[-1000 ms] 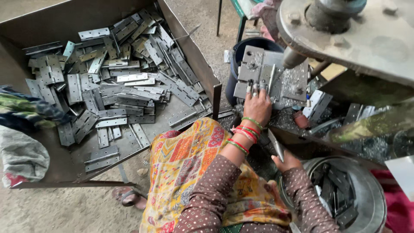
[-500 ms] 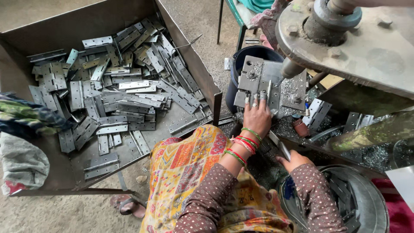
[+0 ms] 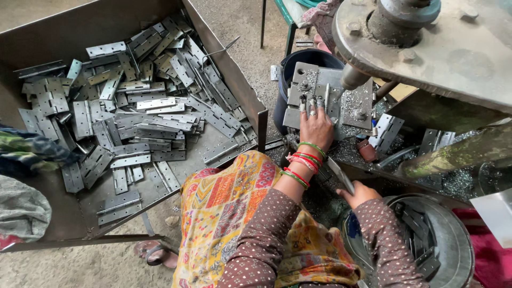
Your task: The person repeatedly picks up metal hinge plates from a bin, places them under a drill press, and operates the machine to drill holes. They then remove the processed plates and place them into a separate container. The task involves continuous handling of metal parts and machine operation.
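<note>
My left hand (image 3: 316, 127), with red and green bangles on the wrist, lies flat with fingers spread on a grey metal jig plate (image 3: 349, 104) under the press head (image 3: 405, 21). Lower down, my right hand (image 3: 360, 193) grips a narrow flat metal hinge leaf (image 3: 340, 174) that points up and left, just above a round metal basin (image 3: 453, 234) holding several dark hinge pieces. Metal shavings lie around the jig.
A large steel bin (image 3: 229, 69) at the left holds several loose hinge leaves (image 3: 138, 112). A dark blue bucket (image 3: 298, 61) stands behind the jig. More hinge pieces (image 3: 389, 133) lie right of the plate. Cloth (image 3: 21, 208) hangs at the far left.
</note>
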